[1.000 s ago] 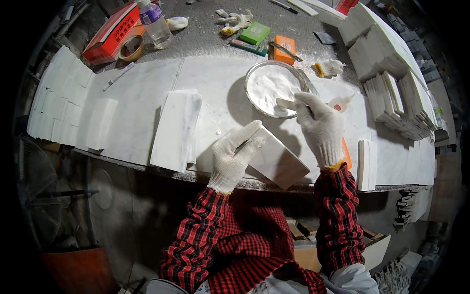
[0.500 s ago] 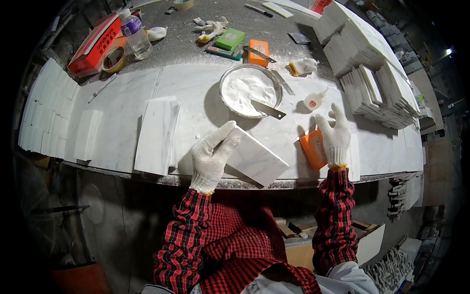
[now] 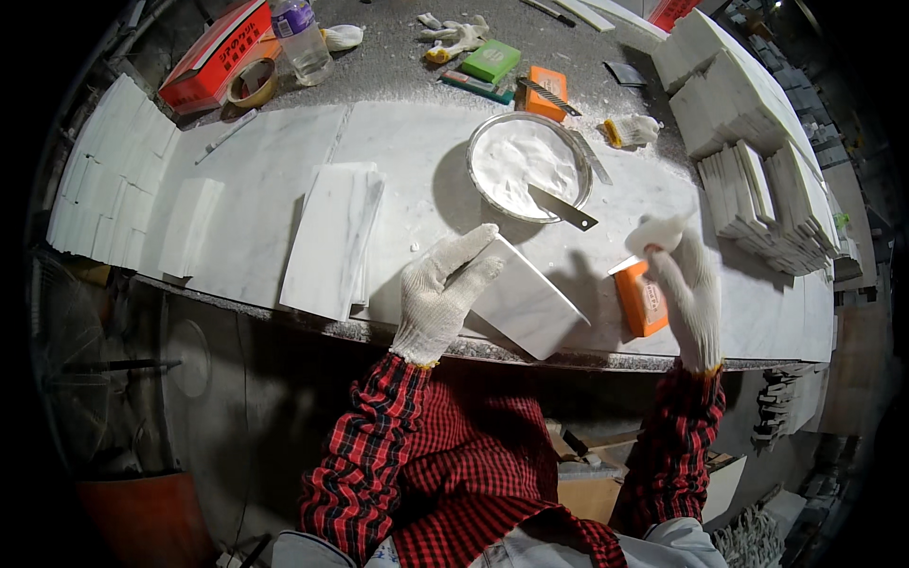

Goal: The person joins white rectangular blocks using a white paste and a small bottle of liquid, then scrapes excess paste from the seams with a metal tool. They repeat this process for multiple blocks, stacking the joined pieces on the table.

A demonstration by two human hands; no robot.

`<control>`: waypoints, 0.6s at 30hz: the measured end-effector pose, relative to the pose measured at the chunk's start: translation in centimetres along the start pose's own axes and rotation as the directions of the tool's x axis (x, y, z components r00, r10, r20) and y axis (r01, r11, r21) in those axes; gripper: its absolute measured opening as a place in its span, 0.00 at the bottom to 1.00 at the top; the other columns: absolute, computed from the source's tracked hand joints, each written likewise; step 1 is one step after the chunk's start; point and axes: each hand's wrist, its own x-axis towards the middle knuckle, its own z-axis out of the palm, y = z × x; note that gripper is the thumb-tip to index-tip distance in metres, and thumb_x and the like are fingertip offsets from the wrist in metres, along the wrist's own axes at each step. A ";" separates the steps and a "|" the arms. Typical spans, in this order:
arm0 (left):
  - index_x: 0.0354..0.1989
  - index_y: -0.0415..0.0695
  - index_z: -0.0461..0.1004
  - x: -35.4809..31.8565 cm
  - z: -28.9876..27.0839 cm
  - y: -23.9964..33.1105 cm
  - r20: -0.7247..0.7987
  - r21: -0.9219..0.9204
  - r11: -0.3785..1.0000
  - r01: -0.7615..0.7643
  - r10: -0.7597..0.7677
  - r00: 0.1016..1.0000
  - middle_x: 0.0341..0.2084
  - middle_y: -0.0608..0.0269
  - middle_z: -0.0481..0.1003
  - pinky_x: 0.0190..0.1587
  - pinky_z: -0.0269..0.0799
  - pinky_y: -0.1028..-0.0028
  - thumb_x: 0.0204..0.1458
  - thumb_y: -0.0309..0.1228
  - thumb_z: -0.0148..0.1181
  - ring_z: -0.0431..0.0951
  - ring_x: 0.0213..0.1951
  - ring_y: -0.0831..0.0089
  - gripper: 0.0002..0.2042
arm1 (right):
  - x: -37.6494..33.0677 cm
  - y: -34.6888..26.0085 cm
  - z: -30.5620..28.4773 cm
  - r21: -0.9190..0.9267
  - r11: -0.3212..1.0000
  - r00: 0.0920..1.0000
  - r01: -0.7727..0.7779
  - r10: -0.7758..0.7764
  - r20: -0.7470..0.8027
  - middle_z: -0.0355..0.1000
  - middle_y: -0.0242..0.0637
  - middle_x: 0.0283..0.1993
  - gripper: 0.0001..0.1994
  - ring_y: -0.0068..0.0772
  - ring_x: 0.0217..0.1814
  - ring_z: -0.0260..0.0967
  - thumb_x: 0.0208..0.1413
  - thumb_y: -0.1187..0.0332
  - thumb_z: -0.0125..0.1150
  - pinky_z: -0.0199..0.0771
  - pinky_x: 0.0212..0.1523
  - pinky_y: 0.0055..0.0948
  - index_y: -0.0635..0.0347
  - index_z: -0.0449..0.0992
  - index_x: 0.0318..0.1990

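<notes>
the gloved left hand [image 3: 441,295] grips a white marble tile [image 3: 524,301] by its left edge, fingers laid along the top, and holds it tilted at the near edge of the tabletop [image 3: 275,204]. the gloved right hand [image 3: 684,284] is raised just right of the tile, fingers closed on a small white lump [image 3: 653,232] with an orange scraper [image 3: 642,296] directly beneath the palm; whether the hand touches the scraper i cannot tell. behind the tile sits a round metal bowl of white paste [image 3: 526,168] with a putty knife [image 3: 561,207] leaning on its rim. a stack of long white tiles [image 3: 331,241] lies left of the left hand, and piles of tiles [image 3: 757,180] stand at the right.
</notes>
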 end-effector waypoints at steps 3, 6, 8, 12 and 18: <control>0.58 0.34 0.75 0.0 -0.1 -0.1 -0.006 0.021 1.000 0.003 -0.003 1.000 0.52 0.57 0.79 0.56 0.75 0.77 0.57 0.19 0.65 0.78 0.51 0.76 0.19 | -1.9 -2.6 1.2 0.104 0.977 0.967 -0.187 0.164 0.196 0.76 0.36 0.43 0.19 0.19 0.44 0.70 0.63 0.65 0.63 0.71 0.45 0.23 0.65 0.73 0.57; 0.57 0.34 0.75 0.1 0.2 0.3 -0.006 -0.027 0.999 0.041 -0.041 0.999 0.51 0.57 0.79 0.53 0.76 0.77 0.57 0.19 0.64 0.78 0.50 0.75 0.19 | -2.1 -3.7 2.8 0.106 0.963 0.924 -0.249 0.203 0.323 0.76 0.35 0.44 0.21 0.22 0.47 0.71 0.61 0.63 0.65 0.72 0.50 0.24 0.66 0.74 0.57; 0.57 0.35 0.76 0.2 0.4 0.2 -0.007 -0.065 0.997 0.046 -0.046 0.999 0.48 0.58 0.79 0.51 0.76 0.77 0.56 0.19 0.65 0.78 0.48 0.76 0.19 | -1.9 -3.1 3.8 0.085 0.979 0.929 -0.184 0.145 0.339 0.77 0.36 0.45 0.21 0.24 0.48 0.71 0.61 0.62 0.65 0.72 0.50 0.25 0.67 0.74 0.57; 0.63 0.37 0.71 0.1 0.1 -0.3 0.008 -0.108 0.994 0.008 -0.007 1.000 0.47 0.57 0.79 0.53 0.76 0.76 0.57 0.17 0.62 0.79 0.48 0.76 0.23 | -1.4 -3.7 5.0 0.015 0.985 0.922 -0.174 0.158 0.353 0.77 0.39 0.44 0.23 0.27 0.46 0.72 0.60 0.56 0.64 0.72 0.49 0.27 0.69 0.76 0.54; 0.66 0.44 0.70 0.2 -0.1 -0.3 0.013 -0.102 0.994 0.029 -0.028 1.000 0.44 0.61 0.79 0.54 0.75 0.76 0.55 0.19 0.65 0.78 0.47 0.78 0.27 | -1.1 -4.7 5.3 -0.001 0.971 0.928 -0.237 0.227 0.296 0.77 0.39 0.38 0.24 0.27 0.39 0.71 0.58 0.55 0.63 0.71 0.41 0.27 0.70 0.79 0.49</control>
